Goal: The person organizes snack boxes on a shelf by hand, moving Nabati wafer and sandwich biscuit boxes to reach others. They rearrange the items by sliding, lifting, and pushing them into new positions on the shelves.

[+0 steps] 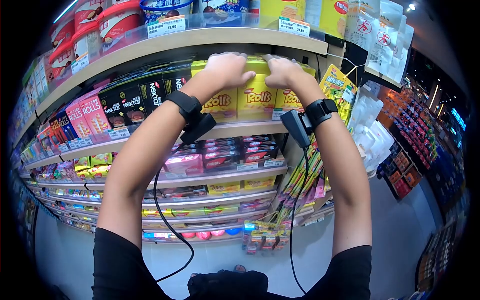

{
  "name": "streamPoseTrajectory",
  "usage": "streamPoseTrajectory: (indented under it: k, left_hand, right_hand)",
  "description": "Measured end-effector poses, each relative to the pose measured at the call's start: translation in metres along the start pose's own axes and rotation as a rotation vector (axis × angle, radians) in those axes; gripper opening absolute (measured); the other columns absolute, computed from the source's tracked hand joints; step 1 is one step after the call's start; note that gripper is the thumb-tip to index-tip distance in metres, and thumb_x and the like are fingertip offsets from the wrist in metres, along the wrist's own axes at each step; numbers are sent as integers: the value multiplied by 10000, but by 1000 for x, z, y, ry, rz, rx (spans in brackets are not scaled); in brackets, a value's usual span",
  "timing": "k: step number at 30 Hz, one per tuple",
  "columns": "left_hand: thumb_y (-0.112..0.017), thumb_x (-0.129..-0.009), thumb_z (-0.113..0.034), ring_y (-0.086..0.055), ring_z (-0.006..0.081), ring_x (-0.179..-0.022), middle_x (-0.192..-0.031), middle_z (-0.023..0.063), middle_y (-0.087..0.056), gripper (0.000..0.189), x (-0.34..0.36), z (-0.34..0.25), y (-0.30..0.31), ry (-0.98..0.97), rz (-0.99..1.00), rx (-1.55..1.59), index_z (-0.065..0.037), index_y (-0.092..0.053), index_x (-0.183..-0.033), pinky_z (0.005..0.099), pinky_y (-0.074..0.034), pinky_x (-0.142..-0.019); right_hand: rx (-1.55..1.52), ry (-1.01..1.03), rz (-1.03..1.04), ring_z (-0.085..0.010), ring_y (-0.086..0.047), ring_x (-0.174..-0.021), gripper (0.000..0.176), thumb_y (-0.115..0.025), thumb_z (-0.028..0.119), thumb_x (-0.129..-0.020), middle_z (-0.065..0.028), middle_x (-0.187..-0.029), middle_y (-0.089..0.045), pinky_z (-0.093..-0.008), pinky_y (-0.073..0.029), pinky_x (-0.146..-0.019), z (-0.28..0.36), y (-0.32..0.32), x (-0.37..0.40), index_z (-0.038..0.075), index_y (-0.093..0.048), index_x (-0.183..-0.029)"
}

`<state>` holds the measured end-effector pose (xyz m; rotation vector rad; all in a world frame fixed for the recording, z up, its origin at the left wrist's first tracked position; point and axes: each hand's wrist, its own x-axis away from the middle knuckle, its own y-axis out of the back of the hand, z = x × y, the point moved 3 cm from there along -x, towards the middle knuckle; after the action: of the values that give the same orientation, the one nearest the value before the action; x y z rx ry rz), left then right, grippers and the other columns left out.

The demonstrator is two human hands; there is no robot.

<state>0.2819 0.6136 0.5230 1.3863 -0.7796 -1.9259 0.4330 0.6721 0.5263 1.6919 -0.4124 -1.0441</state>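
Note:
Both arms reach to a shelf of snack boxes. My left hand (226,70) lies over the top of the yellow Rolls boxes (256,97), its thumb pointing right and its other fingertips hidden behind the knuckles. Across a small gap, my right hand (284,71) rests on the tops of the same row, fingers bent over the boxes and partly out of sight. Whether either hand grips a box cannot be made out. Left of the yellow row stand black Nextar boxes (151,95). A white price tag (280,114) sits on the shelf edge below.
Above the hands runs an upper shelf edge (225,37), with red tubs (117,25) at left. Hanging yellow packets (336,82) and white pouches (382,37) are on the right. Lower shelves hold nabati boxes (220,161). Cables hang from both wrist devices.

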Motion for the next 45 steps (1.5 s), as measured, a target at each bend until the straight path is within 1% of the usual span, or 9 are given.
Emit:
streamPoseTrajectory:
  k: [4,5,9,22,28,34,38,43,45]
  left_hand:
    - [-520,-932,-605,-681,360,-1004,-1026,220,-710,636,-2,7,0,93,101,47,-23,-659,-1146,454,-543,-858]
    - [-522,-931,-609,-680,360,-1007,-1025,216,-711,639,-3,9,-3,78,87,57,-24,-663,-1146,451,-544,-860]
    - [-528,-927,-615,-685,355,-994,-1012,208,-716,641,-5,13,-7,32,4,41,-34,-685,-1146,439,-548,-856]
    - [-542,-904,-631,-702,340,-952,-961,215,-723,653,-2,16,0,44,16,79,-48,-716,-1144,437,-554,-846]
    - [-442,-856,-791,-703,345,-986,-1007,239,-713,950,-2,20,2,80,39,67,10,-553,-1356,418,-549,-876]
    - [-389,-773,-900,-636,368,-1157,-1232,292,-633,1121,-16,17,8,106,251,73,-4,-476,-1441,412,-515,-962]
    - [-418,-822,-840,-608,336,-1205,-1289,232,-627,995,-25,15,-9,-34,161,99,-53,-521,-1423,382,-486,-1004]
    - [-410,-958,-641,-670,357,-1059,-1096,214,-705,708,-22,3,-1,-48,208,62,-54,-612,-1297,423,-525,-918]
    - [-413,-963,-635,-672,352,-1057,-1098,217,-704,700,-23,2,-1,-51,212,43,-50,-613,-1292,423,-527,-914]
  right_hand:
    - [7,-36,86,-329,-575,-1256,634,-595,211,-806,-206,-1347,-597,-467,-435,-1080,6,7,-2,33,-493,-1405]
    - [27,-58,110,-339,-602,-1218,589,-589,203,-824,-200,-1318,-618,-416,-502,-1008,7,10,-3,48,-520,-1388]
    - [-13,-66,190,-366,-566,-1251,660,-495,104,-819,-269,-1346,-572,-411,-485,-1034,1,9,-15,52,-427,-1474]
    - [-89,-14,179,-370,-541,-1283,615,-414,54,-851,-261,-1371,-555,-421,-452,-1059,-11,8,-15,44,-418,-1466]
    - [106,-177,211,-369,-601,-1210,509,-502,117,-878,-218,-1333,-601,-453,-520,-975,-2,22,-2,-4,-523,-1372]
    - [212,-147,225,-364,-641,-1136,438,-571,67,-856,-217,-1261,-641,-433,-558,-908,-9,25,-3,-2,-604,-1287]
    - [273,-126,267,-368,-655,-1101,365,-618,65,-850,-205,-1220,-663,-423,-572,-879,-14,23,-7,-4,-657,-1206]
    - [180,-75,38,-374,-651,-1099,312,-610,24,-859,-200,-1198,-669,-429,-566,-893,-25,21,-8,9,-665,-1166]
    - [224,-60,62,-378,-652,-1092,310,-607,21,-857,-207,-1190,-669,-427,-566,-890,-27,21,-11,10,-664,-1162]
